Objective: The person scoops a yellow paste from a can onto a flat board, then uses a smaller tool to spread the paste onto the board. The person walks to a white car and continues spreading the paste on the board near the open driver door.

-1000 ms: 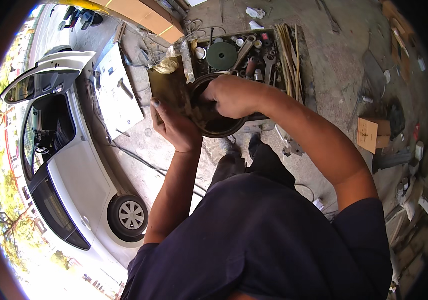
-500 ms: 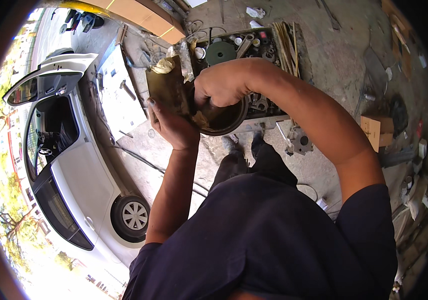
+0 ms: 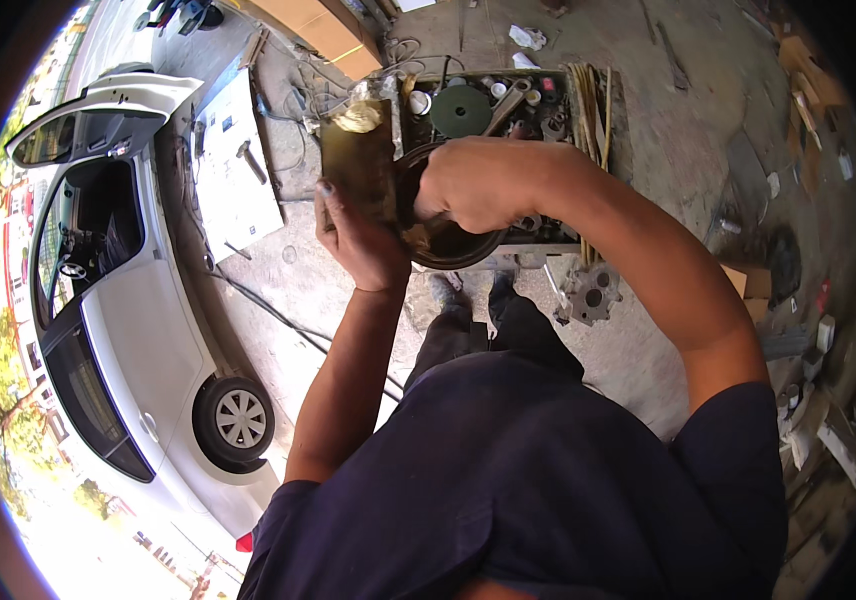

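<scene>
Starts at the left with a white car (image 3: 123,360), parked with a door open, then passes to a white board (image 3: 233,195) bearing a hammer-like tool (image 3: 251,163). Comes next to the left hand (image 3: 366,248), turned palm up with its thumb outermost: grasping a brown flat piece (image 3: 356,165) at its near end, and seemingly bracing the left side of a dark round vessel (image 3: 463,250) too (cannot tell whether joined to the brown piece or only held against it). Judging the brown piece by its visible edges, looks longest from near to far, with a crumpled gold wad (image 3: 358,117) at its far end.

Puts the vessel between both hands, just right of the left palm, with its mouth facing up. Reaches into that mouth from the right with the right hand (image 3: 483,185), curled, with fingertips hidden; cannot tell whether pinching anything. Sets the right hand nearer the vessel's middle, the left nearer its outer wall.

Beyond the vessel, shows a tool tray (image 3: 543,248) holding a green disc (image 3: 461,112); farther right, thin sticks (image 3: 591,110); nearer, a grey metal part (image 3: 591,297).
</scene>
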A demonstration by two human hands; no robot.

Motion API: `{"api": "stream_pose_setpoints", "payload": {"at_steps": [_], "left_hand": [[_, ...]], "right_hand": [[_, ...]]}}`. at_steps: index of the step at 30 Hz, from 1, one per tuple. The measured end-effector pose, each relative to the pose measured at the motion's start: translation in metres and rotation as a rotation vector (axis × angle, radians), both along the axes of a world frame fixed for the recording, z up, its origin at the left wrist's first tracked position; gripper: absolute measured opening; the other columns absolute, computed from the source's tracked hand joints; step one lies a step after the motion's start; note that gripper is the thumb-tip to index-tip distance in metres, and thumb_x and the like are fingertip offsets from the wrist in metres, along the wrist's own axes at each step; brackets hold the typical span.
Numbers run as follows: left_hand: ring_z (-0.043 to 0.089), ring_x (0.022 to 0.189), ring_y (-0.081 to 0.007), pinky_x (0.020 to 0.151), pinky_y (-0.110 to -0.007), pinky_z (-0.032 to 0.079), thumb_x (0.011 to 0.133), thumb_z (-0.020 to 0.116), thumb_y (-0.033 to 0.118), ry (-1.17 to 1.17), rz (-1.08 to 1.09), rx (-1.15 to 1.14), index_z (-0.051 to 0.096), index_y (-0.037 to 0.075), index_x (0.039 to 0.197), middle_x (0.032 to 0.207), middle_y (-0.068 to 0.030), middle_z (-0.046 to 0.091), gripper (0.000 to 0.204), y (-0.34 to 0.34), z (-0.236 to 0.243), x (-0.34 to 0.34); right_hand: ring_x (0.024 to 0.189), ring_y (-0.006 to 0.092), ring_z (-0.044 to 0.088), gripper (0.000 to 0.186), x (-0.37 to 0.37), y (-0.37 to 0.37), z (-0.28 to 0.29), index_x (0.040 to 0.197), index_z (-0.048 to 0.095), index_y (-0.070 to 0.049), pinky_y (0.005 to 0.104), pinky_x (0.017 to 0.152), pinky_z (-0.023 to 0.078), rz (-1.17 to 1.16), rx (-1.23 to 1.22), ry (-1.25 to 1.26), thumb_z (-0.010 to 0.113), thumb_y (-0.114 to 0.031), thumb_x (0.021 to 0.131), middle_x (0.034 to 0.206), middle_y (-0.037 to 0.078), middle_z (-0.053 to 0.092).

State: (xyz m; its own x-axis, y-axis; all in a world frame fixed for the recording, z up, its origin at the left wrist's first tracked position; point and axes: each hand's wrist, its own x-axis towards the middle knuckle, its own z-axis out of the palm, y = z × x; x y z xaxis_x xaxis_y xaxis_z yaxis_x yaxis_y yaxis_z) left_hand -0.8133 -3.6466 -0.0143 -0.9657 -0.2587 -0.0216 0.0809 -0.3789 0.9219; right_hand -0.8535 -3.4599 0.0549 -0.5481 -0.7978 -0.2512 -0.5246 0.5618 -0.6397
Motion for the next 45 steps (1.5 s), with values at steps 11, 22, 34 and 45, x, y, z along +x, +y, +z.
{"api": "stream_pose_setpoints", "payload": {"at_steps": [11,22,34,45], "left_hand": [[0.069,0.112,-0.0188,0.099,-0.033,0.055,0.12,0.05,0.042,0.073,-0.036,-0.068,0.066,-0.006,0.131,0.125,-0.0134,0.074,0.051,-0.005,-0.007,-0.003],[0.069,0.113,-0.02,0.101,-0.034,0.055,0.12,0.05,0.042,0.045,-0.028,-0.051,0.065,-0.007,0.134,0.127,-0.014,0.074,0.054,-0.002,-0.004,-0.003],[0.069,0.114,-0.0208,0.101,-0.036,0.055,0.119,0.051,0.037,0.041,-0.015,0.13,0.067,-0.007,0.135,0.131,-0.0137,0.073,0.05,-0.013,-0.012,-0.01],[0.069,0.13,-0.0312,0.114,-0.046,0.054,0.116,0.052,0.033,-0.112,-0.311,0.445,0.063,-0.002,0.143,0.141,-0.0174,0.07,0.046,-0.074,-0.001,0.007]], "right_hand": [[0.087,0.0477,0.072,0.021,-0.008,-0.003,-0.002,0.096,0.074,0.001,0.057,0.077,0.055,0.051,0.042,-0.065,0.062,0.0,0.078,0.088,0.027,0.073],[0.111,0.0423,0.077,0.026,-0.005,-0.031,-0.022,0.106,0.083,0.003,0.0501,0.095,0.062,-0.115,0.342,0.035,0.068,-0.007,0.087,0.116,0.025,0.08],[0.106,0.0502,0.074,0.025,-0.006,-0.043,-0.031,0.096,0.08,0.006,0.0567,0.093,0.06,-0.374,0.208,-0.023,0.067,-0.003,0.077,0.1,0.034,0.075],[0.108,0.0339,0.078,0.038,0.083,0.014,0.021,0.129,0.075,0.003,0.0423,0.098,0.059,-0.977,-0.216,0.156,0.074,-0.008,0.093,0.118,0.023,0.079]]}}
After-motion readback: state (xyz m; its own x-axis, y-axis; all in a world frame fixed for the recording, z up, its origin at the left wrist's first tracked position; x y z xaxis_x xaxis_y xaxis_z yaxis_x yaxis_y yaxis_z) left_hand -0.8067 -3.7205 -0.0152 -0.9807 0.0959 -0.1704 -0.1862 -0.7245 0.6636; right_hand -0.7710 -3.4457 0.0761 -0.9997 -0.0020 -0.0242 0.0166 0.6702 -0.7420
